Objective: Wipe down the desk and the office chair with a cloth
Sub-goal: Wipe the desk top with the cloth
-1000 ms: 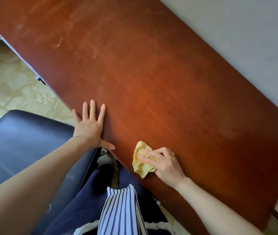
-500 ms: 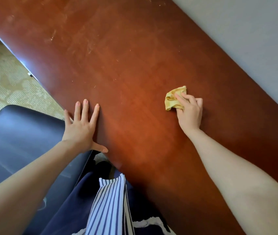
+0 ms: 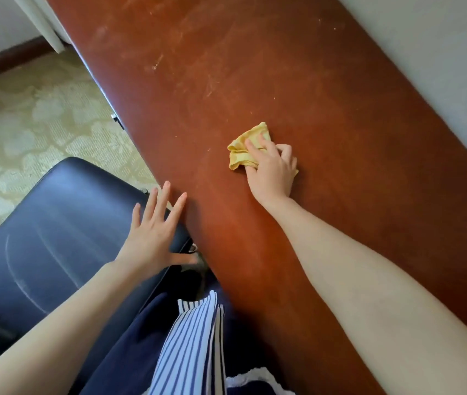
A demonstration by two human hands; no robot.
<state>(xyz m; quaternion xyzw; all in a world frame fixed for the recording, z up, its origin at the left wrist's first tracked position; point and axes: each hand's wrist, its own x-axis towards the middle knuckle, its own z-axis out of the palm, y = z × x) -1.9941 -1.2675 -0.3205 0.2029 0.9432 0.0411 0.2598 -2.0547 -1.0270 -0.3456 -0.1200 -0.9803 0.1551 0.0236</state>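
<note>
since the right hand is bunched on the cloth mid desk and the left hand is spread open, the dusty streaks lie lengthwise ahead of the right.

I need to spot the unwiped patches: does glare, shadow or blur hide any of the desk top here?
Head view: desk softly lit, no hard glare, pale smears and specks plain at its far end; head view: near end darker, detail fainter; head view: right hand on the cloth slightly blurred, bluish sheen on the chair seat.
</note>
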